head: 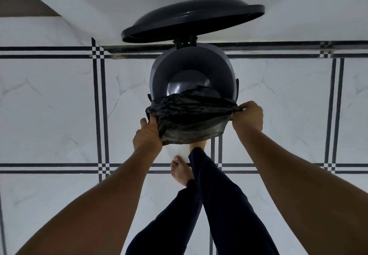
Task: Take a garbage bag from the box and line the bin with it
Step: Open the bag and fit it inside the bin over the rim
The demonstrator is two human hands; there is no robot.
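A grey round pedal bin (159, 71) stands on the tiled floor by the wall, its dark lid (193, 22) raised. A black garbage bag (191, 115) is stretched over the near part of the bin's rim, and part of it hangs down inside. My left hand (148, 134) grips the bag's edge at the left side of the rim. At the right side, my right hand (250, 115) pinches the bag's edge. The bin's far rim and shiny bottom (185, 84) are bare. The box is not in view.
White marble-look floor tiles (59, 105) with dark stripe borders surround the bin. A white wall (99, 5) rises right behind it. My bare feet (180, 169) and dark trouser legs stand just in front of the bin, one foot hidden under the bag.
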